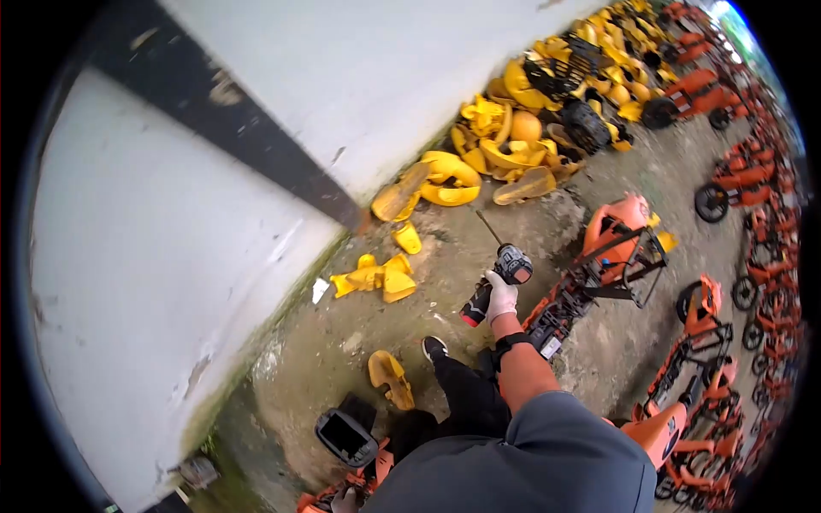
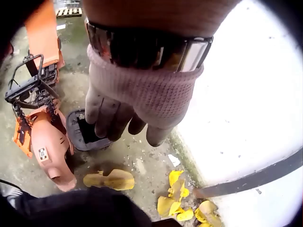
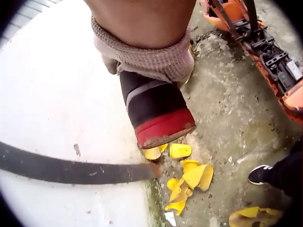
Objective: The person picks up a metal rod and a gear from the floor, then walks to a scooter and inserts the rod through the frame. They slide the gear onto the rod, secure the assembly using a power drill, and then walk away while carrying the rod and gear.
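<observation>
My right hand (image 1: 503, 297), in a white knit glove, grips a cordless drill (image 1: 513, 265) by its handle. A long thin bit (image 1: 488, 227) points away from me over the concrete floor. In the right wrist view the drill's black and red battery base (image 3: 161, 113) shows below the glove, and the fingers are mostly hidden. My left hand (image 2: 137, 99), also gloved, hangs with loose fingers and nothing in it. At the head view's lower edge only a bit of it shows, beside an orange scooter body (image 2: 49, 146). A dark grey hollow plastic box (image 2: 73, 125) lies beyond its fingers.
Yellow plastic shells (image 1: 376, 275) lie along the white wall (image 1: 171, 256), with a large heap (image 1: 513, 145) farther off. One yellow panel (image 1: 391, 376) is near my shoe (image 1: 434, 347). A stripped orange scooter frame (image 1: 560, 312) stands right; rows of orange scooters (image 1: 744, 179) line the far right.
</observation>
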Action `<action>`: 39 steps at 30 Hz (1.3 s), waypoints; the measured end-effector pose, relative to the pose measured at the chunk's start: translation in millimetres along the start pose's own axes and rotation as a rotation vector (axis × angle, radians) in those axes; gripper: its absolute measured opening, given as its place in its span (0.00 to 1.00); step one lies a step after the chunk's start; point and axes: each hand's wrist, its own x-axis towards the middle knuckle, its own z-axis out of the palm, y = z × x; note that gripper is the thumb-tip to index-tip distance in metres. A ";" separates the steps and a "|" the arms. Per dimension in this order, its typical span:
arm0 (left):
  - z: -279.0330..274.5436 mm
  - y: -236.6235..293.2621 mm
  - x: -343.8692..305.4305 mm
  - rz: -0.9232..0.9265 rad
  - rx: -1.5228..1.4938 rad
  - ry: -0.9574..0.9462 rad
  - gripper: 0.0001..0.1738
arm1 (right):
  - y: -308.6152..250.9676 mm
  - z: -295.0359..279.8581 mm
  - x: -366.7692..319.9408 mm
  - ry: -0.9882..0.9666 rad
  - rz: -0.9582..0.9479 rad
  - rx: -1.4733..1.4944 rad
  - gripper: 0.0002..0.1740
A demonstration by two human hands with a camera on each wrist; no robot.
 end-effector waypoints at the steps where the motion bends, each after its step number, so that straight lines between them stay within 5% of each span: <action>1: 1.2 8.3 11.8 -0.022 0.034 -0.030 0.19 | -11.6 -9.8 9.6 0.039 0.020 0.023 0.09; 8: 8.0 115.5 123.2 0.103 0.476 -0.201 0.19 | -56.6 -91.2 31.4 0.384 0.068 0.223 0.10; 13: 29.3 289.8 219.8 0.367 0.835 -0.283 0.20 | -60.8 -158.5 42.5 0.664 0.122 0.444 0.10; 16: 73.5 445.2 224.7 0.543 0.844 -0.390 0.22 | -67.8 -192.1 48.5 0.668 0.243 0.509 0.09; 19: 135.7 518.9 296.8 0.794 1.051 -0.354 0.23 | -70.9 -214.4 49.4 0.715 0.122 0.543 0.08; 22: 214.2 646.4 254.7 1.091 1.261 -0.528 0.25 | -97.1 -193.5 21.3 0.821 0.133 0.612 0.10; 26: 331.3 753.2 214.5 1.363 1.511 -0.574 0.23 | -93.2 -182.9 10.5 0.846 0.131 0.762 0.08; 32: 484.6 804.8 78.3 1.714 1.577 -0.394 0.14 | -49.7 -182.5 25.7 0.847 0.108 0.907 0.06; 39: 649.4 726.7 16.0 1.784 1.774 -0.769 0.17 | -54.1 -183.8 44.0 0.941 0.142 0.959 0.08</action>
